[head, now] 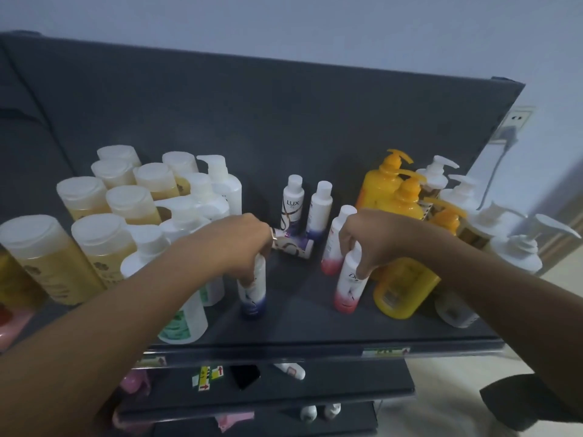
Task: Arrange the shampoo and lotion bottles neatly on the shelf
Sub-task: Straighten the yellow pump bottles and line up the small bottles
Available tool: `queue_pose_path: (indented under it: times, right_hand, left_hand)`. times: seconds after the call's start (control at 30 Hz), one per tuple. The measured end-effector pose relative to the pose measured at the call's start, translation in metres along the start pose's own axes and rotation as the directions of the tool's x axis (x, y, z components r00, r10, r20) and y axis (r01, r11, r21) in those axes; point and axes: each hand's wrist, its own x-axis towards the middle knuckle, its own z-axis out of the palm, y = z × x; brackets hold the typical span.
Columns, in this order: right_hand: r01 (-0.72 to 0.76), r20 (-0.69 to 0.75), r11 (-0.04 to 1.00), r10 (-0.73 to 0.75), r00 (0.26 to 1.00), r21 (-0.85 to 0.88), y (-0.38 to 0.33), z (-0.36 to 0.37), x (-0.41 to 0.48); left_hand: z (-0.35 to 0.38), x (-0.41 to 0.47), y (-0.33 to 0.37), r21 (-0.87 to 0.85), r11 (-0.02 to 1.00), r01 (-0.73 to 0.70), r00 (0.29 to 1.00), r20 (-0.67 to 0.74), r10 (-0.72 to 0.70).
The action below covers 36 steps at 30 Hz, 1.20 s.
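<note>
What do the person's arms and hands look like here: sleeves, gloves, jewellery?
The left hand and right hand are ungloved. Both forearms are bare to the frame's edge, with no sleeves showing. A thin metallic ring sits on a left-hand finger. No watch or bracelet shows on either wrist.

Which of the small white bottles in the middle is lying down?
The purple-tinted bottle lying in front of the LUX bottle; the others stand upright.

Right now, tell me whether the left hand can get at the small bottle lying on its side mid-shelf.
Probably yes. The left hand is right beside the lying bottle, nothing standing between them. But it grips a purple-based bottle, so it would likely have to let go first.
</note>
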Motion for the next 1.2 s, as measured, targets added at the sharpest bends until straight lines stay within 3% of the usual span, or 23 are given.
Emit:
queue_pose_path:
  times: [0.3,0.4,0.47,0.6,0.8,1.03,1.2]
  right_hand:
    - [0.001,0.060,1.000,-0.002,0.998,0.006,0.009,0.003,0.002]
    - [0.007,0.072,1.000,-0.008,0.997,0.017,0.011,-0.004,0.002]
    - [0.002,0.026,0.998,-0.004,1.000,0.057,0.013,-0.014,0.003]
    - [0.015,-0.212,0.989,0.017,0.977,0.145,0.021,-0.044,0.016]
    - [-0.071,-0.400,0.973,0.157,0.903,0.221,0.035,-0.059,0.073]
    - [-0.156,-0.314,0.963,0.221,0.923,0.218,0.048,-0.037,0.122]
    - [-0.127,-0.332,0.964,0.202,0.921,0.233,0.052,-0.030,0.132]
  left_hand:
    - [0.002,0.007,0.001,0.111,0.994,-0.004,0.998,0.058,-0.002]
    - [-0.006,0.012,0.001,0.069,0.997,0.029,0.996,0.076,-0.035]
    - [-0.016,0.020,0.000,0.029,0.997,0.073,0.997,0.031,-0.074]
    - [-0.040,0.055,-0.006,0.054,0.988,0.142,0.989,-0.043,-0.139]
    - [-0.034,0.120,-0.020,0.157,0.987,0.042,0.983,0.168,-0.069]
    - [0.001,0.159,-0.024,0.301,0.953,-0.042,0.933,0.352,-0.070]
    - [0.016,0.173,-0.036,0.222,0.975,-0.008,0.923,0.377,-0.078]
